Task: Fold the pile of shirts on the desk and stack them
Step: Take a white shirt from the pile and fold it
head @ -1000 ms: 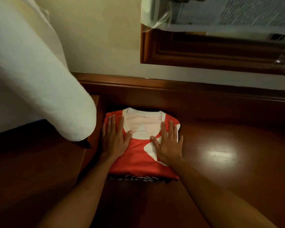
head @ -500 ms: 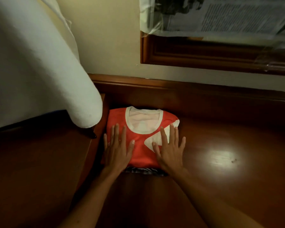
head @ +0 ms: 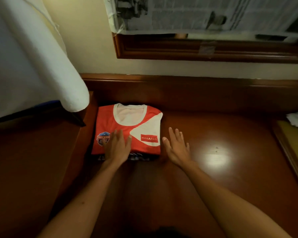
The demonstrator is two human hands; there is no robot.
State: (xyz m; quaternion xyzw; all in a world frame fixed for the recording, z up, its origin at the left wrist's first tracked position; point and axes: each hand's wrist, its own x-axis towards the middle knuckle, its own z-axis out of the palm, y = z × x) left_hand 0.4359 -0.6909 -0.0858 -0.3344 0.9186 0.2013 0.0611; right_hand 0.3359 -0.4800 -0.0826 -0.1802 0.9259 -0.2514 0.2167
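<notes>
Currently, the left hand lies flat on the folded red shirt. It tops a patterned shirt on the desk. The right hand is flat, fingers spread, beside the stack.

— On the desk?
— Red shirt, folded to a neat rectangle, white collar toward the wall, white panel with a red label at right, badge at left.
— Beneath?
— Dark patterned shirt, folded, only its near edge peeking out under the red.
</notes>
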